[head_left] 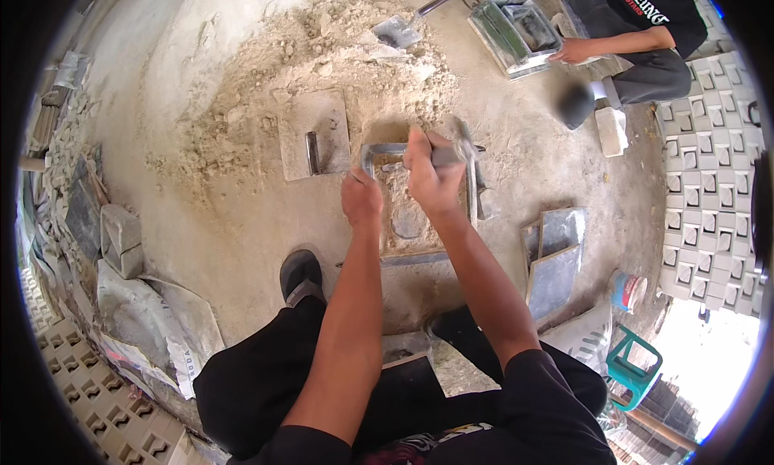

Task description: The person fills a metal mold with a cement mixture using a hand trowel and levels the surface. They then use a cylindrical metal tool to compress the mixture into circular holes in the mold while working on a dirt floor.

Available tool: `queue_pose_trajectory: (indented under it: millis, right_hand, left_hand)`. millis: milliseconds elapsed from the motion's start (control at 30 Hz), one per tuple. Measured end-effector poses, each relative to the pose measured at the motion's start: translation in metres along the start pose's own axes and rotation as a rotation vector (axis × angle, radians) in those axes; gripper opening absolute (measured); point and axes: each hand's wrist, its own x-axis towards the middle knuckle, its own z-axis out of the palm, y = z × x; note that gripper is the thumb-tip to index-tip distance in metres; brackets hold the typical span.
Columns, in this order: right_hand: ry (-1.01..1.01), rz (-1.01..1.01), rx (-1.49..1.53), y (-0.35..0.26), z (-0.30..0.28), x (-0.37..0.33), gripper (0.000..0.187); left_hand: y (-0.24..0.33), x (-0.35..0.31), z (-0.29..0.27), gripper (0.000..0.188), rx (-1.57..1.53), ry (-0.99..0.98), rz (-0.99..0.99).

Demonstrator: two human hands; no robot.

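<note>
In front of me on the ground stands a rectangular metal mould frame [414,260], partly filled with pale, crumbly sandy mix [405,193]. My left hand [363,197] is closed at the frame's left rim, near its far left corner. Over the far right part of the frame, my right hand [434,173] is wrapped round a grey tool [449,154]; motion smears it, and its exact kind cannot be made out. A rounded grey piece [406,223] lies in the mix inside the frame. Left of the frame rests a flat dusty plate [329,118] with an upright metal handle [312,152].
A heap of mix [266,86] spreads beyond the frame, with a trowel [397,31] on it. At far right a co-worker's hand [572,51] touches another mould [504,42]. Boards [555,276], a bucket [627,291], a green stool [633,368] and stacked blocks [701,175] stand right.
</note>
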Motion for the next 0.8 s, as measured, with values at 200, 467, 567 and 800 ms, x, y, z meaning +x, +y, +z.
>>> queue_pose_trajectory:
  millis: [200,467,567,800]
  right_hand:
    - [0.022,-0.115,-0.006,0.012,-0.014,-0.004,0.039]
    - [0.030,-0.058,0.094,-0.008,-0.026,-0.006,0.038]
    - [-0.023,-0.009,-0.035,0.007,-0.033,-0.002,0.039]
    - [0.097,0.084,-0.001,0.000,-0.034,0.000,0.040]
  left_hand:
    - [0.006,-0.004,-0.002,0.058,-0.028,0.014,-0.005]
    - [0.003,-0.001,-0.007,0.058,-0.034,0.009,0.015]
    - [0.005,-0.003,-0.003,0.058,-0.003,-0.004,-0.005]
    - [0.006,-0.002,-0.005,0.058,-0.004,-0.017,-0.010]
